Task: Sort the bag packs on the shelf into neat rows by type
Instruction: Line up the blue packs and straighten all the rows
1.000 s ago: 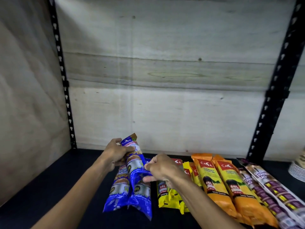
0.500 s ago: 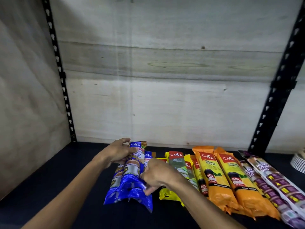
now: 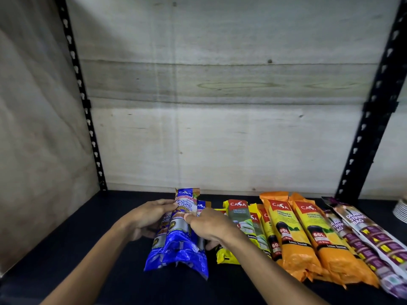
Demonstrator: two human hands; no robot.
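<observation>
Three blue packs [image 3: 180, 247] lie bunched together on the dark shelf [image 3: 92, 256]. My left hand [image 3: 147, 219] holds their left side, fingers reaching onto the top pack near its upper end. My right hand [image 3: 209, 223] grips the right side of the blue bunch, thumb on the top pack. To the right lie yellow packs [image 3: 240, 225], partly under my right forearm, then two orange packs [image 3: 308, 245] side by side, then two purple-and-white drawstring packs [image 3: 372, 243].
A plywood back wall [image 3: 220, 128] and left side wall close the shelf bay. Black perforated uprights stand at back left [image 3: 88, 119] and back right [image 3: 370, 119]. A stack of white plates [image 3: 402, 211] sits at the far right edge.
The top blue pack was laid down from a tilted, raised position onto the other blue ones. Both hands have closed in on the sides of the blue bunch.
</observation>
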